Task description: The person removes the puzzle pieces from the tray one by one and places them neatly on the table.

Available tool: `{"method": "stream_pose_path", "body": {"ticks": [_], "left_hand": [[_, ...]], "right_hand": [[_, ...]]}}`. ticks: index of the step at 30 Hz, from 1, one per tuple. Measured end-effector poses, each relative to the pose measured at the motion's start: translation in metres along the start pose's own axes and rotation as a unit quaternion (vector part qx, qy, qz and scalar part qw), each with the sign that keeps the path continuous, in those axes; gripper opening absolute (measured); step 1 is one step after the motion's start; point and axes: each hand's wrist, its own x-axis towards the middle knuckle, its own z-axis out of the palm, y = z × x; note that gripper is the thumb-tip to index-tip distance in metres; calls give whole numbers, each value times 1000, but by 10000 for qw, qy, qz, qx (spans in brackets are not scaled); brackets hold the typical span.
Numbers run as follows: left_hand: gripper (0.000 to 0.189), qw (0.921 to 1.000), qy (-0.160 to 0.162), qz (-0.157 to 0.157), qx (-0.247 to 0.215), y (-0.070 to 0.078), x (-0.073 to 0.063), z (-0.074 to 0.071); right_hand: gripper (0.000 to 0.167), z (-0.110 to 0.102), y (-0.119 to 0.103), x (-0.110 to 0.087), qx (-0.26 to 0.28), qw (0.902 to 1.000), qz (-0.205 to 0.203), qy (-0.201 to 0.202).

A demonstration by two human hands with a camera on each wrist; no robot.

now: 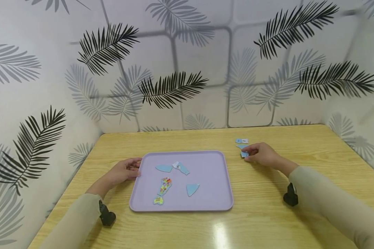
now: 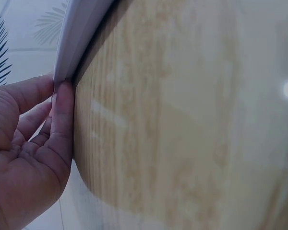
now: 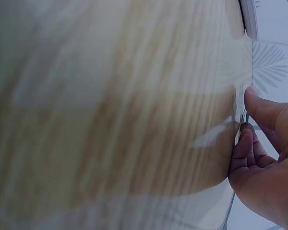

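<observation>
A lilac tray [image 1: 212, 180] lies on the wooden table, its left rim pinched by my left hand [image 1: 124, 170]. In the left wrist view, the thumb and fingers meet at the tray's edge [image 2: 79, 38]. On the right, my right hand [image 1: 262, 154] pinches a small blue puzzle piece [image 1: 244, 154] close over the table. Only a thin edge of the piece [image 3: 246, 117] shows between thumb and fingers in the right wrist view. Another blue puzzle piece [image 1: 240, 146] lies just behind, partly covered by the fingertips. Farther back sits a blue-and-white strip piece [image 1: 241, 141].
Several puzzle pieces lie in the tray: a blue one [image 1: 164, 168], a blue-and-white one [image 1: 182, 168], a multicoloured one [image 1: 165, 186], a yellow-patterned one [image 1: 158, 200] and a blue triangular one [image 1: 192, 189]. A leaf-patterned wall covering [image 1: 202, 62] rises behind the table [image 1: 268, 221].
</observation>
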Motion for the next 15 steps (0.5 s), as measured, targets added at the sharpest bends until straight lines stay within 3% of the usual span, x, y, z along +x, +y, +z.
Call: {"method": "stream_pose_path", "body": {"ticks": [15], "left_hand": [[64, 10000, -3, -36, 83, -2, 1, -1]], "right_hand": [[35, 2, 6, 5, -275, 9995, -129, -21]]}}
